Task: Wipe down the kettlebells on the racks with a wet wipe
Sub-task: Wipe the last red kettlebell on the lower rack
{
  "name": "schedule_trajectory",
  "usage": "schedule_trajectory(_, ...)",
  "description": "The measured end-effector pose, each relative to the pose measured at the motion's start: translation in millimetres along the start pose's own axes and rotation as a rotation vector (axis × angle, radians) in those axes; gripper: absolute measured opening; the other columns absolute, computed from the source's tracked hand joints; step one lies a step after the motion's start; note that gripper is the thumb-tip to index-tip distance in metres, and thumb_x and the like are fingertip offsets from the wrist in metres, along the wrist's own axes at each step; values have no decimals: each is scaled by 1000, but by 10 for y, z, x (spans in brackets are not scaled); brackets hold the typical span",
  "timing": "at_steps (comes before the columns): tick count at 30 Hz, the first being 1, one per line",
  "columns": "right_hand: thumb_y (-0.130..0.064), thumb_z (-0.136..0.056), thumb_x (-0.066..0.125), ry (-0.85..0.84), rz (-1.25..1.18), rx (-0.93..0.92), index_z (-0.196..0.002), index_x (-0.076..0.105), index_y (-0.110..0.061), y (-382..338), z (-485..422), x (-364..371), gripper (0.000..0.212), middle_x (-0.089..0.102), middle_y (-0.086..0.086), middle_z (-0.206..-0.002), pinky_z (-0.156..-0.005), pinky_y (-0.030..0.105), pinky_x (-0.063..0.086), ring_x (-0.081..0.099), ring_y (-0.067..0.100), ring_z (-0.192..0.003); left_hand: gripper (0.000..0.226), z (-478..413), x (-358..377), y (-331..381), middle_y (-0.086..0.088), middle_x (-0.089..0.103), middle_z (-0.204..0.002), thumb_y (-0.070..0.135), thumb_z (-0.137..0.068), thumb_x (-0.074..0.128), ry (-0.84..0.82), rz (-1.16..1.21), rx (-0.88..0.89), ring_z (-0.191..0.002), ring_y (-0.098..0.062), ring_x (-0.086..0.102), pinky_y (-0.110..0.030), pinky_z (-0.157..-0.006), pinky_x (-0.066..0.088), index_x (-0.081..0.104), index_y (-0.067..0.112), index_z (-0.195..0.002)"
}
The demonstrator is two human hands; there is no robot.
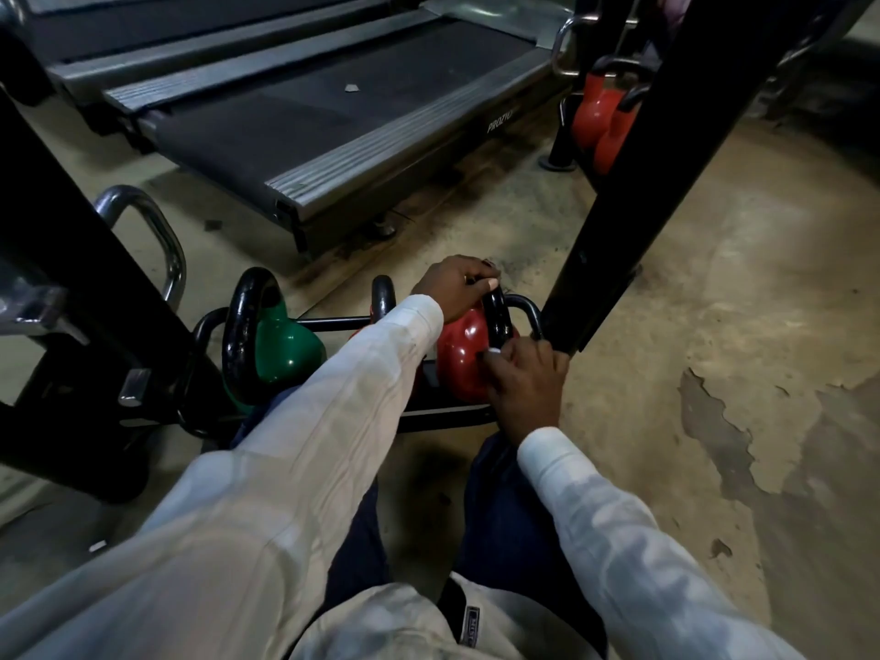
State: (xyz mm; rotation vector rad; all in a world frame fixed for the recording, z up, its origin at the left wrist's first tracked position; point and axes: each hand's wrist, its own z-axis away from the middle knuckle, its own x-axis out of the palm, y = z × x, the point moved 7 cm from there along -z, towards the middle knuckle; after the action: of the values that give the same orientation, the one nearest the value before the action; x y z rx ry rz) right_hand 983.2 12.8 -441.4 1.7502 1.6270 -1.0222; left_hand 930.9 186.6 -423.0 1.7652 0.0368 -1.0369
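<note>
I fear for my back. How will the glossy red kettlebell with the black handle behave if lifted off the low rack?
Probably heavy for its size: the glossy red kettlebell looks like coated metal. Its shiny round body may slip or roll; the black handle under the left hand seems safer.

Five kettlebells [462,354] show, one green, four red; two treadmills [333,111]; two hands [457,288].
</note>
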Motion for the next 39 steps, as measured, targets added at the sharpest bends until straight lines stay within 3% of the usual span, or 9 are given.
schedule_trajectory(3,-23,-78,68,57,-49,7,-87,71,-25,47,-76,-17,10,58,4,-86,-72,36,28,47,26,-83,25,-11,12,-5,13,65,-122,38,-89,61,-11,-2,-4,-112,-10,59,-37,-102,46,71,34,-112)
schedule_trajectory(7,-2,-73,76,37,-254,61,-91,73,-21,235,290,201,27,55,5,-88,-70,36,42,53,28,-82,25,-6,8,-5,11,65,-123,36,-91,61,-9,19,2,-113,-11,58,-36,-102,45,70,31,-114)
schedule_trajectory(11,-7,-87,68,33,-575,326,-99,67,-19,305,360,154,17,59,2,-104,-87,33,49,57,16,-99,25,-12,23,-36,13,66,-121,38,-90,61,-12,34,-12,-112,-11,58,-36,-102,45,71,34,-112)
schedule_trajectory(14,-11,-88,70,63,-828,574,-111,63,-20,352,411,155,27,66,-5,-109,-94,21,48,63,8,-104,24,-16,18,-30,12,65,-122,36,-89,63,1,53,1,-112,-11,58,-35,-102,45,71,33,-112)
schedule_trajectory(17,-14,-89,69,56,-936,703,-115,66,-22,361,417,169,27,69,-9,-113,-98,25,48,63,7,-110,25,-11,22,-30,10,65,-123,35,-90,63,2,59,1,-114,-11,58,-35,-102,44,71,31,-113)
schedule_trajectory(23,-11,-85,73,31,-968,539,-94,74,-19,358,-282,1,12,67,-1,-109,-96,29,51,63,10,-106,24,12,3,-5,12,66,-122,33,-90,64,20,73,-17,-113,-10,58,-32,-103,44,72,31,-112)
schedule_trajectory(29,-6,-88,67,-34,-654,246,-102,75,-15,212,34,-175,18,56,-7,-113,-100,20,43,56,15,-110,31,143,8,51,4,56,-138,26,-96,56,16,60,-30,-124,-17,52,-25,-102,36,65,26,-126)
schedule_trajectory(34,-7,-88,63,-178,-606,284,-114,70,-15,322,-749,-40,29,66,7,-111,-94,20,42,61,22,-105,35,387,8,51,0,57,-138,14,-95,55,89,129,-13,-130,-18,50,-21,-107,32,63,26,-127)
schedule_trajectory(39,-17,-82,75,-313,-593,223,-89,77,-19,354,-640,-126,8,62,-6,-93,-80,1,36,59,5,-87,39,808,56,-1,2,55,-136,21,-94,57,136,153,-30,-126,-15,50,-36,-111,38,56,25,-133)
